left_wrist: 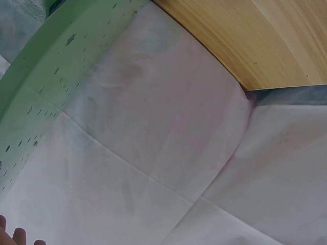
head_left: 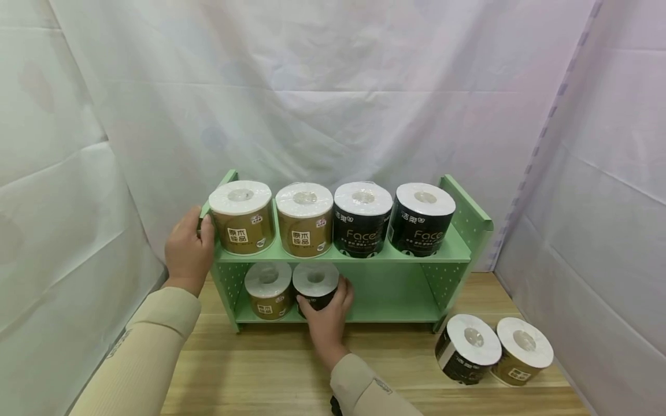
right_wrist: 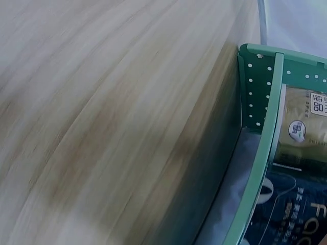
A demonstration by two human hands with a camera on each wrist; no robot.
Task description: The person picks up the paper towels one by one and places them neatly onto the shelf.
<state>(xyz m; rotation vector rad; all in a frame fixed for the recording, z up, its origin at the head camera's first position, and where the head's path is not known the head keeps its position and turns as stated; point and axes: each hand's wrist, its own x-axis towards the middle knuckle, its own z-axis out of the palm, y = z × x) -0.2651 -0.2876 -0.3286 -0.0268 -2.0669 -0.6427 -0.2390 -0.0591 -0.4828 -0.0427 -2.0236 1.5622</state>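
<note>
A green two-tier shelf (head_left: 343,259) stands on the wooden table. My left hand (head_left: 188,248) holds the shelf's left side panel near its upper front edge; in the left wrist view only some fingertips (left_wrist: 19,236) show, beside the perforated panel (left_wrist: 56,76). On the lower tier my right hand (head_left: 329,320) grips a black-wrapped toilet paper roll (head_left: 315,279), thumb at its left and fingers round its right side. A gold-wrapped roll (head_left: 267,289) stands directly left of it. The right wrist view shows black (right_wrist: 286,214) and gold (right_wrist: 301,122) wrappers within the shelf.
Along the upper tier stand two gold rolls (head_left: 243,222) (head_left: 304,225) and two black rolls (head_left: 362,222) (head_left: 421,222). Another black roll (head_left: 468,349) and gold roll (head_left: 522,349) stand on the table (head_left: 250,370) at right. White cloth (head_left: 333,86) hangs behind and beside.
</note>
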